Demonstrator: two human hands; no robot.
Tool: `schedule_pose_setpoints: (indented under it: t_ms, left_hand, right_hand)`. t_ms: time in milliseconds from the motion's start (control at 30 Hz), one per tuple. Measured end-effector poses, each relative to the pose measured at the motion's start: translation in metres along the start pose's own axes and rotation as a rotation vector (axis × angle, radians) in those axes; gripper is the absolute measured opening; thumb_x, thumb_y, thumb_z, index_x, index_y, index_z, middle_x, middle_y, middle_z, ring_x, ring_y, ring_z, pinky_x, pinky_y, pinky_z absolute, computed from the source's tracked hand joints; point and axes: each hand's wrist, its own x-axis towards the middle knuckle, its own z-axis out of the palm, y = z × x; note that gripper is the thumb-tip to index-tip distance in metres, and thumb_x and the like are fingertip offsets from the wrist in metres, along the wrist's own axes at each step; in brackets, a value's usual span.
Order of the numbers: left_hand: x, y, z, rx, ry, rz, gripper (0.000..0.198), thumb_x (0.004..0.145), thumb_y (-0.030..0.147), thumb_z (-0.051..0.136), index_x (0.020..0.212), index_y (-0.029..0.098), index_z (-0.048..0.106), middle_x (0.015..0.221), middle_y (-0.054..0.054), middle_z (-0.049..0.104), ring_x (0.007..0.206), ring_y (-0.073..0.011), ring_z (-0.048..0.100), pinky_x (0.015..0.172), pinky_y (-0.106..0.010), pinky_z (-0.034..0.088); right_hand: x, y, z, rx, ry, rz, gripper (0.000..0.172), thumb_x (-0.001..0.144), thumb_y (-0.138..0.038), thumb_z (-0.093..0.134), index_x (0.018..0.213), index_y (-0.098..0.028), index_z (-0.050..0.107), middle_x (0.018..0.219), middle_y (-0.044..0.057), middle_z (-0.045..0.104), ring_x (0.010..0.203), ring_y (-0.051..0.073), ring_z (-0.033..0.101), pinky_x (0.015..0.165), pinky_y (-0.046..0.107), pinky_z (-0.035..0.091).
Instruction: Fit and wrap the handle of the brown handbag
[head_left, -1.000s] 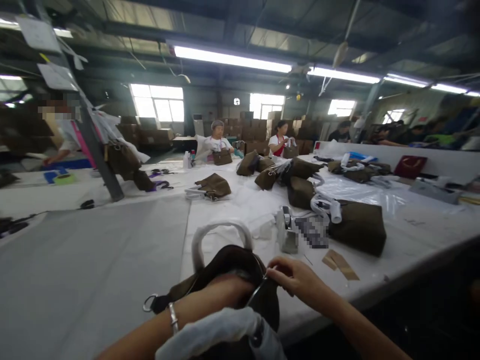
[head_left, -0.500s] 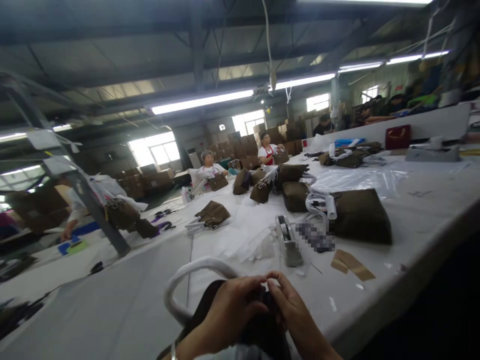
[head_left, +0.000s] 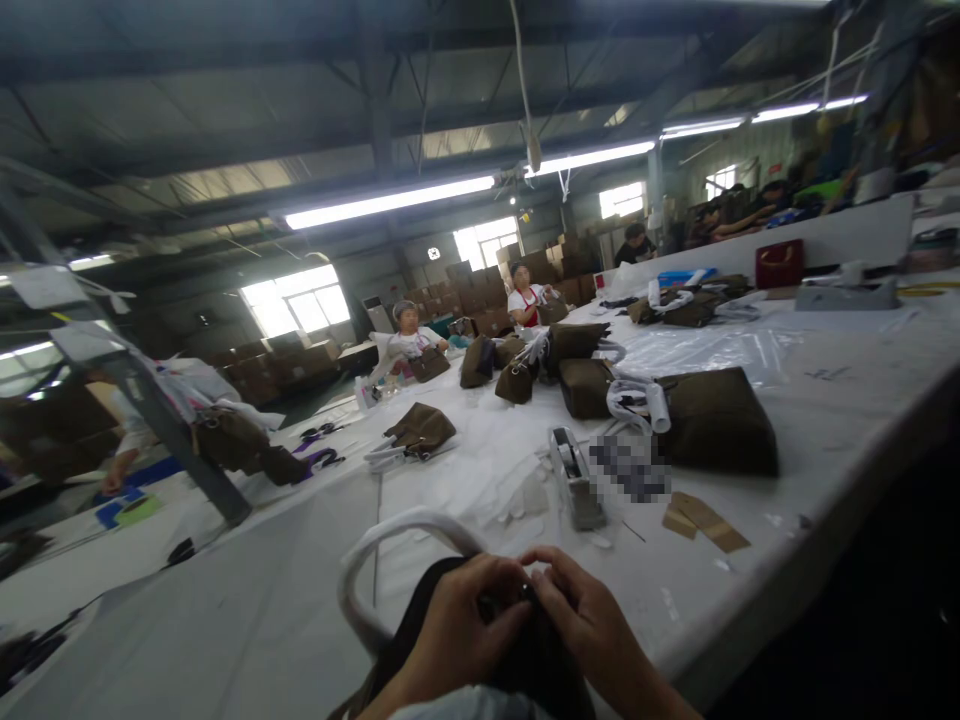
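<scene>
A dark brown handbag (head_left: 439, 615) with a white-wrapped handle (head_left: 390, 535) lies at the near edge of the white table (head_left: 225, 620). My left hand (head_left: 461, 625) grips the top of the bag from the left. My right hand (head_left: 589, 625) pinches the same spot from the right, fingertips meeting those of the left. What sits between the fingertips is too dark to make out. A bracelet is on my left wrist.
A tape dispenser (head_left: 576, 478) and brown paper strips (head_left: 705, 520) lie just beyond my hands. Several brown bags, one large (head_left: 716, 420), are spread over the table with clear plastic sheets. A slanted metal post (head_left: 161, 430) stands at left. Other people sit far off.
My view has tilted up and rolled, so the bag sits lower in the frame. My hands came together on top of the bag; a second ago the right hand pinched apart from the left.
</scene>
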Motion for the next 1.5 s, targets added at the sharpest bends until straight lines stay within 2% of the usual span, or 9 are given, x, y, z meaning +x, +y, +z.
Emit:
schedule_pose_setpoints:
  t_ms: [300,400,567,667,767,867,1033,1300,1500]
  left_hand:
    - [0.002,0.003,-0.011,0.023,-0.075,0.114,0.031,0.084,0.008,0.061,0.109,0.023,0.069,0.095,0.0,0.071,0.082,-0.0126,0.066,0.076,-0.02,0.049]
    - [0.002,-0.004,-0.015,0.059,-0.108,0.256,0.019,0.091,0.014,0.064,0.105,0.024,0.072,0.103,-0.001,0.072,0.091,-0.0132,0.069,0.082,-0.019,0.05]
    - [-0.001,-0.012,-0.018,0.531,-0.025,0.622,0.02,0.101,0.019,0.048,0.105,0.018,0.068,0.098,-0.005,0.074,0.08,-0.0161,0.071,0.066,-0.021,0.051]
    - [-0.003,-0.009,-0.017,0.721,0.046,0.729,0.023,0.102,0.017,0.042,0.106,0.018,0.065,0.095,-0.004,0.074,0.075,-0.0175,0.069,0.06,-0.024,0.049]
    - [-0.008,-0.007,-0.021,0.733,0.025,0.723,0.022,0.1,0.018,0.043,0.095,0.018,0.065,0.084,-0.002,0.07,0.069,-0.0174,0.065,0.057,-0.027,0.045]
    - [-0.021,-0.012,-0.033,0.694,-0.129,0.591,0.03,0.102,0.022,0.04,0.086,0.02,0.066,0.079,-0.003,0.068,0.069,-0.0165,0.063,0.058,-0.025,0.046]
    - [-0.039,-0.023,-0.045,0.609,-0.145,0.322,0.021,0.101,0.024,0.05,0.113,0.02,0.067,0.107,-0.006,0.073,0.086,-0.0164,0.071,0.068,-0.02,0.056]
    - [-0.004,-0.009,-0.02,0.651,-0.001,0.491,0.046,0.099,0.015,0.047,0.144,0.023,0.045,0.148,-0.012,0.052,0.116,-0.0248,0.067,0.084,-0.032,0.063]
    - [0.011,0.0,-0.014,0.509,-0.164,0.303,0.038,0.094,0.012,0.059,0.13,0.023,0.058,0.12,-0.005,0.071,0.099,-0.0252,0.073,0.08,-0.034,0.062]
  right_hand:
    - [-0.002,0.002,0.006,0.075,0.04,0.076,0.048,0.098,-0.057,0.05,0.127,-0.02,0.059,0.065,-0.005,0.041,0.055,0.011,0.04,0.05,0.023,0.033]
    - [-0.002,0.001,0.004,0.085,0.061,0.093,0.049,0.097,-0.058,0.05,0.124,-0.019,0.062,0.063,-0.005,0.042,0.052,0.011,0.039,0.047,0.023,0.031]
    - [0.002,-0.002,0.003,0.154,0.061,0.169,0.054,0.093,-0.06,0.052,0.121,-0.016,0.063,0.059,-0.005,0.039,0.049,0.01,0.034,0.044,0.022,0.027]
    - [0.005,-0.004,0.004,0.159,0.032,0.18,0.052,0.093,-0.059,0.053,0.121,-0.016,0.064,0.06,-0.005,0.039,0.051,0.01,0.032,0.045,0.022,0.024]
    - [0.007,-0.006,0.0,0.114,0.023,0.133,0.047,0.092,-0.054,0.056,0.119,-0.016,0.066,0.066,-0.003,0.044,0.058,0.011,0.037,0.051,0.023,0.029]
    - [0.012,-0.007,-0.011,0.075,0.124,0.135,0.047,0.089,-0.053,0.059,0.114,-0.014,0.069,0.068,-0.001,0.048,0.06,0.013,0.04,0.054,0.025,0.033]
    - [0.021,-0.014,-0.02,0.085,0.188,0.172,0.051,0.088,-0.058,0.058,0.114,-0.015,0.067,0.071,0.001,0.052,0.06,0.014,0.042,0.055,0.025,0.038]
    - [0.013,-0.017,0.0,0.076,0.054,0.079,0.058,0.094,-0.055,0.057,0.14,-0.02,0.054,0.07,-0.003,0.045,0.063,0.013,0.04,0.056,0.023,0.035]
    - [0.014,-0.005,-0.004,0.06,0.066,0.082,0.053,0.097,-0.051,0.054,0.141,-0.021,0.053,0.068,-0.005,0.034,0.059,0.011,0.032,0.051,0.022,0.027]
